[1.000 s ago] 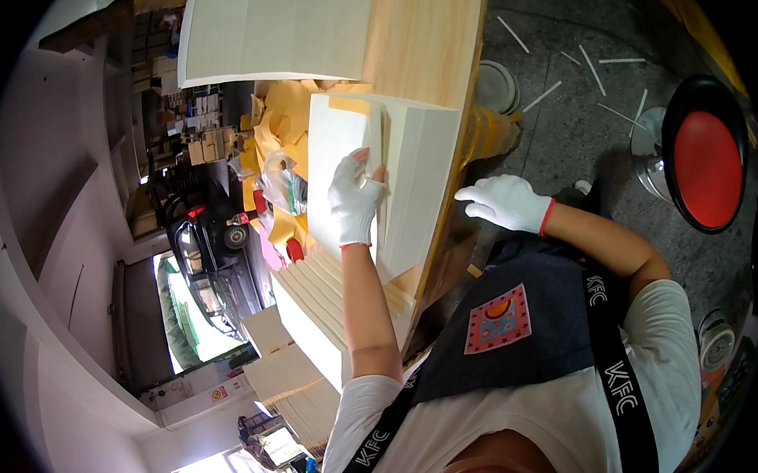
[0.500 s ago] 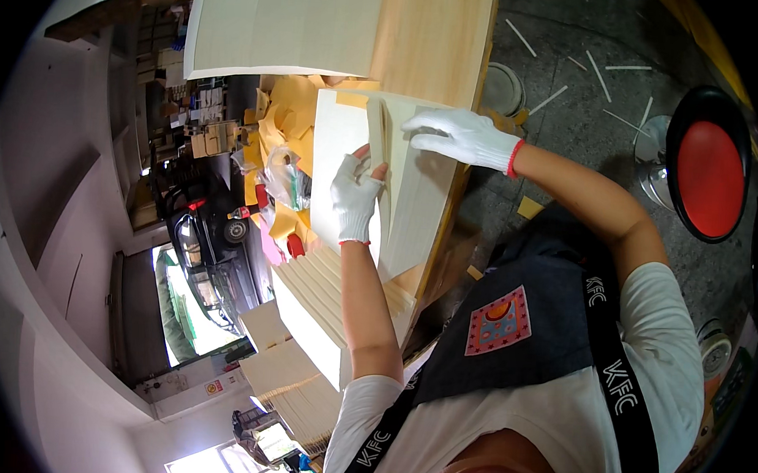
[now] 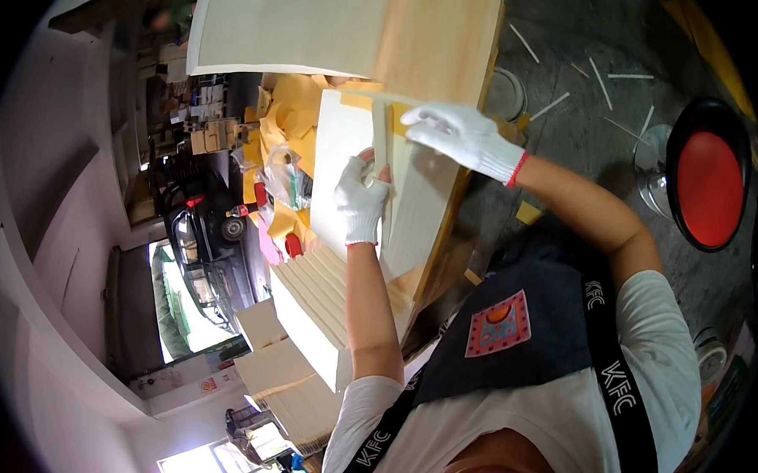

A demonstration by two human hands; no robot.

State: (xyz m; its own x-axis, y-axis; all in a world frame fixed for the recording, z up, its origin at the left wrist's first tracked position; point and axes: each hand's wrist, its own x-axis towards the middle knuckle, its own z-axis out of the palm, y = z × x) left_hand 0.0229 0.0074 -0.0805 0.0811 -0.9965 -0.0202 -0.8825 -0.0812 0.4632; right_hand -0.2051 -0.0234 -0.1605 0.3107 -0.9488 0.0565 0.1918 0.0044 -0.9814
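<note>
A gray floor (image 3: 587, 127) spread along the right of the view, and a dark vehicle (image 3: 213, 250) stood well apart in the background at the left. The wooden surface (image 3: 434, 40) ran from the top of the view down toward the person, its bare grain showing beside some large pale sheets (image 3: 291, 25) at its far end. On the surface, between those sheets and a stack of pale panels (image 3: 308, 305) near the left forearm, lay a pale panel (image 3: 420, 217), with a narrow raised edge (image 3: 381, 122) running along it. Right of the surface stood a stool (image 3: 710, 179) with a red seat and a black rim. Yellow-brown paper pieces (image 3: 293, 110) lay heaped just left of the panel, with a clear plastic bag (image 3: 282, 175) by them. The left hand (image 3: 361, 198), in a white glove with bare fingertips showing, was at the raised edge; its grip was part open, thumb and fingers curved and apart, and whether it had hold of the edge could not be told. The right hand (image 3: 466, 140), gloved in white with a red cuff, reached over the far part of the panel with its fingers stretched toward the raised edge. A small yellow strip (image 3: 396, 123) showed just beside its fingertips, but blur left it unclear whether this grip had closed on anything. Thin white strips (image 3: 600, 84) lay scattered across the floor.
</note>
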